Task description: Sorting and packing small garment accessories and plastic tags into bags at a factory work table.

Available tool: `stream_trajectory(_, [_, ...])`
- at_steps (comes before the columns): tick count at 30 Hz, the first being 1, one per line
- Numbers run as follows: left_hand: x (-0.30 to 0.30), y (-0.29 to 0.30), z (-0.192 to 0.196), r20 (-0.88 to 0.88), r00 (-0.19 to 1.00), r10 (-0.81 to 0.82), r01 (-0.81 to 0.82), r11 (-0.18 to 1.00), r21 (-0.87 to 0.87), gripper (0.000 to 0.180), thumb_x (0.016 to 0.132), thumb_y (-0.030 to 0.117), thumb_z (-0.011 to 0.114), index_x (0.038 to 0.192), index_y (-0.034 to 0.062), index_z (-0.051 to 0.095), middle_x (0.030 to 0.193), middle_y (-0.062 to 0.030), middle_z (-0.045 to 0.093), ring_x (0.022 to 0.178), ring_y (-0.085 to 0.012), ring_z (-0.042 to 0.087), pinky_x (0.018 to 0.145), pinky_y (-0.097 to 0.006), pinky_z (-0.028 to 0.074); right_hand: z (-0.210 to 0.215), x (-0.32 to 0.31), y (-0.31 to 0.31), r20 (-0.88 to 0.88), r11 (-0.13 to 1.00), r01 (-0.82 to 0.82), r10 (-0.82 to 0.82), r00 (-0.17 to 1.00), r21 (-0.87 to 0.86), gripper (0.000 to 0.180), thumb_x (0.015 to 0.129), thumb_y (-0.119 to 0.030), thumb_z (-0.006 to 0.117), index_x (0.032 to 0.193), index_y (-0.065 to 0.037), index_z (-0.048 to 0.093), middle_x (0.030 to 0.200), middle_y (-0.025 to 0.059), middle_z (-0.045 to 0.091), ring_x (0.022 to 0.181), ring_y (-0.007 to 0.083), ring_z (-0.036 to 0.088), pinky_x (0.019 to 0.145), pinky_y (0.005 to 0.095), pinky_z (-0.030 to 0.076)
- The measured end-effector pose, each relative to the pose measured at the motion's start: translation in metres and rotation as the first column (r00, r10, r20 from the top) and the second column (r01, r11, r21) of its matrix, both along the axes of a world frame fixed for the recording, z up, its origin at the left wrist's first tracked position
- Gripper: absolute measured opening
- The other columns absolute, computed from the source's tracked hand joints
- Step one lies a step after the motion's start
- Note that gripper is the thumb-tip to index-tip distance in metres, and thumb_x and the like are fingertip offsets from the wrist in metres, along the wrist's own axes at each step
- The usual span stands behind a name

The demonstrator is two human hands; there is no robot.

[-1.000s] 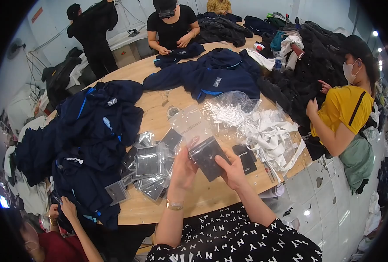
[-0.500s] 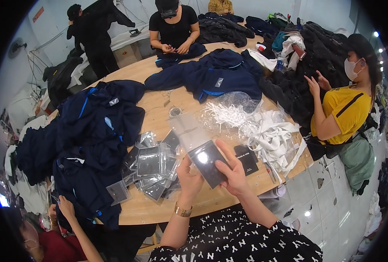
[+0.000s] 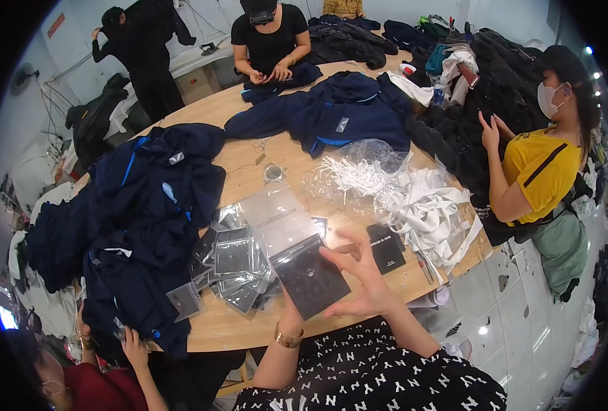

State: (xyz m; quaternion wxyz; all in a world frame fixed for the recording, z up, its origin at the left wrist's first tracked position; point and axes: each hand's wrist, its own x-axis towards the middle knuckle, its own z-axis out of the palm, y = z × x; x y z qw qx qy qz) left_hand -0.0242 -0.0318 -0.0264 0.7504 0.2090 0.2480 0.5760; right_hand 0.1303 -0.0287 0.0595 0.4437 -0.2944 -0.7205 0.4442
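A black square card in a clear plastic sleeve (image 3: 309,277) is held over the near edge of the table, its clear flap standing up at the far end. My left hand (image 3: 291,312) supports it from beneath, with most fingers hidden behind it. My right hand (image 3: 362,270) spans its right edge, a fingertip on the upper right corner and the thumb by the lower one. To the left lies a loose pile of similar clear sleeves with dark cards (image 3: 235,257). Black printed cards (image 3: 386,250) lie to the right of my hands.
Navy garments with blue trim (image 3: 160,178) heap on the left of the wooden table (image 3: 249,168); another navy garment (image 3: 345,113) lies at the far side. White cords and straps (image 3: 420,205) sit at right. Several people work around the table, one close by at lower left (image 3: 98,383).
The sleeved card has moved a little left and nearer to me, and turned more face-up. My right thumb has left its face and that hand has spread along the right edge.
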Motion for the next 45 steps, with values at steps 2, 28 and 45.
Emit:
stream_trajectory(2, [0.001,-0.009,0.013,0.453,0.889,-0.068,0.134,0.984,-0.115,0.055,0.091,0.044,0.025,0.127,0.0043,0.035,0.12,-0.0142,0.047,0.105,-0.0257,0.051,0.083,-0.039,0.048,0.0,-0.001,0.0,0.032,0.963,0.106,-0.117,0.993,0.248,0.084,0.048,-0.039,0.084,0.119,-0.007,0.052,0.135,0.0173,0.025,0.109,0.0254,0.042,0.085,0.0342,0.041])
stream_trajectory(28, [-0.002,-0.013,0.09,-0.637,0.513,0.575,-0.054,0.762,0.645,0.029,0.076,0.014,0.062,0.099,-0.0035,0.056,0.095,-0.0134,0.057,0.087,-0.0259,0.054,0.078,-0.031,0.041,0.017,0.016,-0.001,-0.013,0.848,0.237,-0.262,0.965,0.475,0.076,0.046,-0.036,0.083,0.106,0.003,0.057,0.116,0.0187,0.05,0.103,0.0329,0.051,0.087,0.0395,0.042])
stream_trajectory(45, [0.007,-0.025,0.076,-0.618,0.581,0.53,-0.032,0.773,0.633,0.025,0.076,0.005,0.06,0.098,-0.0038,0.058,0.096,-0.0141,0.059,0.088,-0.0244,0.056,0.077,-0.029,0.042,-0.004,0.004,0.0,-0.157,0.764,0.388,-0.361,0.919,0.515,0.058,0.057,-0.034,0.079,0.098,0.003,0.059,0.103,0.0175,0.056,0.091,0.0286,0.053,0.078,0.0358,0.043])
